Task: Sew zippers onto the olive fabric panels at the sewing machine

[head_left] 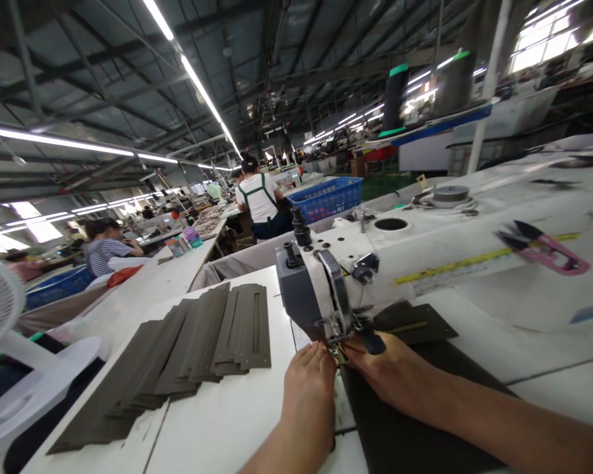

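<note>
Under long ceiling lights, at the white table (217,421), left hand (309,388) and right hand (390,368) keep fingers together (grip unclear) on dark fabric (400,428) beneath the sewing machine (336,283).

The fabric pieces (197,336) are showing dark olive-brown, and the tabletop (197,434) is gleaming white beneath them. Over on the sewing machine (454,243), white is meeting dark grey at the head, while the tape measure (439,266) is flashing yellow and the snips (556,253) are sporting pink handles with dark blades! Further back, the basket (326,197) is standing out in blue, one worker (261,197) is wearing white crossed by dark green straps, and another (106,250) is wearing blue-and-white stripes.
</note>
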Available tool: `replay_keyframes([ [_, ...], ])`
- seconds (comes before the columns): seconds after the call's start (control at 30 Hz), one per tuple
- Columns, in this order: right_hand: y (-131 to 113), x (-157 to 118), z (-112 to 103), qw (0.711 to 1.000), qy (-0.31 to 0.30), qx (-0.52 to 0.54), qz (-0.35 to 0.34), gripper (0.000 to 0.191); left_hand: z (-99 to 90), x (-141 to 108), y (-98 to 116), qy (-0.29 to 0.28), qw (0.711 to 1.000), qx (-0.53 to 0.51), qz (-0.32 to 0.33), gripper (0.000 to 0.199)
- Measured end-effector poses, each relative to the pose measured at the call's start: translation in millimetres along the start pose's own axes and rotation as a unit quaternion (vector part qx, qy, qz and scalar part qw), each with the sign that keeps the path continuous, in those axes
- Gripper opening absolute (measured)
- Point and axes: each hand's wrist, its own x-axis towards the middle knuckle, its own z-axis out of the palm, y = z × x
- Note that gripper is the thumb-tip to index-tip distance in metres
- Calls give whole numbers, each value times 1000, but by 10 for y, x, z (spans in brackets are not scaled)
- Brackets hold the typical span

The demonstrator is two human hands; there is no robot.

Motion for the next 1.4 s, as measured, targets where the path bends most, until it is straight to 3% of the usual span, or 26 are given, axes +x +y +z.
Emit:
replay_keyframes([
  [0.27, 87, -12, 79, 1000, 6, -3, -13, 35, -36, 32, 14, -20, 999, -24, -28, 14],
  [0.5, 68, -41, 41, 998, 51, -10, -42, 34, -6, -35, -19, -3, 999, 3, 32, 15],
  [0.73, 64, -61, 100, 994, 90, -51, -30, 32, -5, -20, -15, 8, 1000, -23, 16, 17],
  [0.83, 172, -148, 243, 982, 117, -149, 16, 33, -59, -25, -23, 6, 998, -53, -15, 19],
  [0.97, 200, -404, 329, 963, 114, -240, 52, 55, -232, -57, 94, -28, 993, -55, -104, 26],
  [1.03, 88, -577, 296, 951, 128, -277, 47, 64, -325, -80, 230, -82, 985, -48, -142, 29],
  [1.13, -181, -821, 201, 939, 148, -308, 44, 74, -433, -131, 466, -149, 971, -72, -174, 49],
  [1.3, -554, -1109, 109, 949, 144, -276, 42, 76, -585, -295, 766, -145, 938, -163, -269, 49],
  [1.4, -701, -1213, 135, 962, 145, -225, 48, 75, -679, -438, 895, -141, 905, -216, -339, 33],
])
